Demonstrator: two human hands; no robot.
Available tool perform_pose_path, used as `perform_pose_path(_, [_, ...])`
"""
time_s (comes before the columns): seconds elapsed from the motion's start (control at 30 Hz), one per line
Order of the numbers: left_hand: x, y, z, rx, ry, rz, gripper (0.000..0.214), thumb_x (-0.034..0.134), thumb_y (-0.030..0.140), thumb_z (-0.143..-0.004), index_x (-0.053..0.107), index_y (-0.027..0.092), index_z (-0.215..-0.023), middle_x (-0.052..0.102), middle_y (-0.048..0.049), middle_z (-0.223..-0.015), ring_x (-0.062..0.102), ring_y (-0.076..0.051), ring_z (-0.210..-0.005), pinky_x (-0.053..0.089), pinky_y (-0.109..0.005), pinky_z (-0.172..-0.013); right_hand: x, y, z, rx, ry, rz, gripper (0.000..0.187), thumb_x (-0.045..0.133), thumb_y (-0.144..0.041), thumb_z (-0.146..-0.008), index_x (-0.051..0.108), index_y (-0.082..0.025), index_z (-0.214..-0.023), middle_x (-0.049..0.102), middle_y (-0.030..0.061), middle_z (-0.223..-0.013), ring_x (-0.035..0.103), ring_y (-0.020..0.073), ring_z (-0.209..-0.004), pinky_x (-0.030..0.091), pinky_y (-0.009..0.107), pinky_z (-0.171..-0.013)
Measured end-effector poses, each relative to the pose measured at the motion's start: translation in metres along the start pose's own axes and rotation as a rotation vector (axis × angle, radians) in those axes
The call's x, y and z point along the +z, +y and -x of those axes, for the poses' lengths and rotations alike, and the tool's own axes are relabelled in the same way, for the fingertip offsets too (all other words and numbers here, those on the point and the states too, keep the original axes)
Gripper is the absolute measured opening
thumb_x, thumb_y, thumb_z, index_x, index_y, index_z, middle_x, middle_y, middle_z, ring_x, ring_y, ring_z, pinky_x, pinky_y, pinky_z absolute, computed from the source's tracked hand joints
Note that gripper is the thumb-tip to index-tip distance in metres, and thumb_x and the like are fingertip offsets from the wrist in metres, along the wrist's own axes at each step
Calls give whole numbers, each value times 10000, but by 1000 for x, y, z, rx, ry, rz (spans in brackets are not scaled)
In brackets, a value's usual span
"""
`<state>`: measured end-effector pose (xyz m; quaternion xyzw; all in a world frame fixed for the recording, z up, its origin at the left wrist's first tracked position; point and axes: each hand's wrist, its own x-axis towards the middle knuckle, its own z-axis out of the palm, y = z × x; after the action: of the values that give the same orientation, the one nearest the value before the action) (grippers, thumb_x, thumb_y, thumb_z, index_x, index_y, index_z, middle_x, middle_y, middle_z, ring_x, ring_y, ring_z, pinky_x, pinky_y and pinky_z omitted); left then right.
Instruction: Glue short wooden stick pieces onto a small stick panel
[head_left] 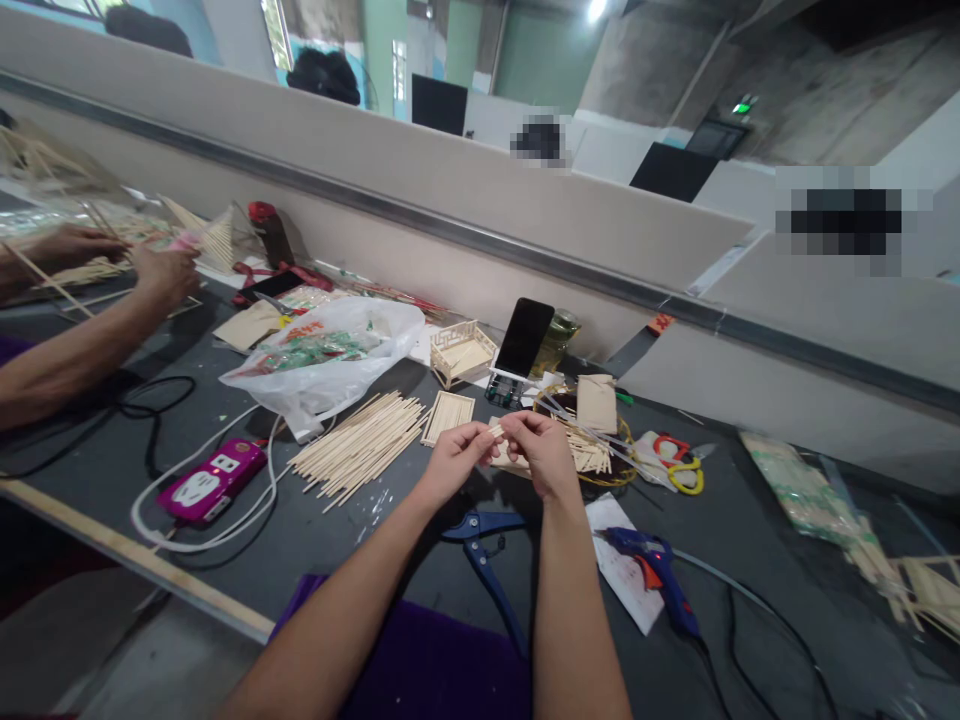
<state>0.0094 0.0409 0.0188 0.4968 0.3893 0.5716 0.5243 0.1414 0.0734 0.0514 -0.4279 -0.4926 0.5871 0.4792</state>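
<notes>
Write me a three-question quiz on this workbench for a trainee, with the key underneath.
1. True or false: the blue glue gun lies to the right of the person's right hand.
2. What colour is the casing of the power strip?
A) yellow
B) purple
C) green
3. What do the fingertips of the right hand and the left hand hold between them?

Key:
1. True
2. B
3. A small pale piece

This is a craft workshop: a glue gun (663, 562) lies near the right hand (540, 450), wooden sticks (364, 445) near the left hand (459, 455).
</notes>
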Motion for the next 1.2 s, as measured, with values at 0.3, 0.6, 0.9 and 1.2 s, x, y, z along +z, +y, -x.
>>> perform_pose_path(0.3, [0, 3, 2, 18, -91, 93, 462, 591, 577, -767, 662, 120, -769, 653, -71, -681, 565, -146, -625, 452, -262, -602, 1, -8, 5, 104, -128, -114, 273, 780, -387, -588, 653, -155, -655, 541, -38, -484, 413, 57, -406, 356, 181, -382])
perform_pose_path(0.6, [2, 0, 1, 14, 28, 70, 408, 594, 536, -784, 616, 136, -705, 616, -32, -653, 529, -116, -576, 440, -238, -560, 8, -1, 3, -95, -64, 27, 249, 692, -407, -712, 615, -170, -718, 553, -39, -555, 452, 65, -422, 378, 190, -400])
perform_pose_path(0.9, [2, -1, 1, 20, 70, 38, 389, 597, 531, -779, 609, 146, -728, 583, -8, -672, 505, -102, -581, 435, -227, -559, 10, 6, -1, -245, 56, 262, 226, 620, -412, -768, 624, -187, -758, 567, -33, -580, 473, 82, -423, 387, 215, -416])
perform_pose_path(1.2, [1, 2, 0, -39, 215, 152, 374, 688, 503, -700, 643, 133, -718, 593, -14, -646, 509, -98, -552, 440, -222, -527, 3, 0, 2, -1, -64, -63, 351, 714, -445, -677, 702, -179, -904, 563, -32, -633, 438, 64, -462, 384, 210, -429])
